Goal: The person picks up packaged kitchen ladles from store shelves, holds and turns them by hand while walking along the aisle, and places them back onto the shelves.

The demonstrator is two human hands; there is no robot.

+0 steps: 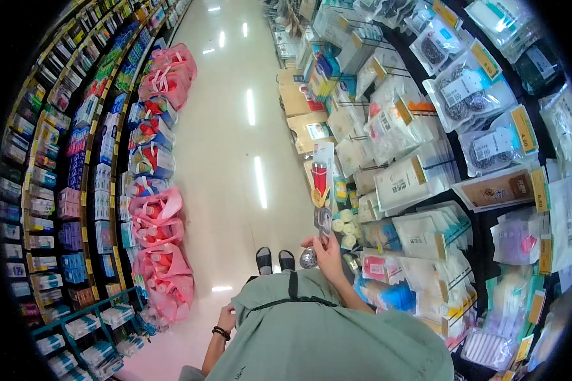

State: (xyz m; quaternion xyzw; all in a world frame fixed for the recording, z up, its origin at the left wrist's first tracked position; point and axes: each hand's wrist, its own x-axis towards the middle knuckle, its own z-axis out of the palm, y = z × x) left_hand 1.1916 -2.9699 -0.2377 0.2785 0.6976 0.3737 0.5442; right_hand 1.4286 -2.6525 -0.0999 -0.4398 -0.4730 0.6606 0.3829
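My right hand (328,255) is closed around the lower end of a long, narrow package (322,166). A white card top and a red handle show in it, with a yellow-orange part below and a grey part close to my fingers; its exact kind is unclear. Beside my fingertips is a shiny round metal scourer (308,258); whether I hold it too, I cannot tell. My left hand (226,317) hangs low at my side near the hem of my green top, with a dark beaded bracelet at the wrist. Its fingers are mostly hidden.
Hooks on the right rack carry bagged scourers (465,92), white packets (413,181) and rolled goods (346,228). Pink bags (162,273) line the foot of the left shelves (86,165). Between them runs a shiny aisle floor (225,133). A teal wire rack (76,346) stands lower left.
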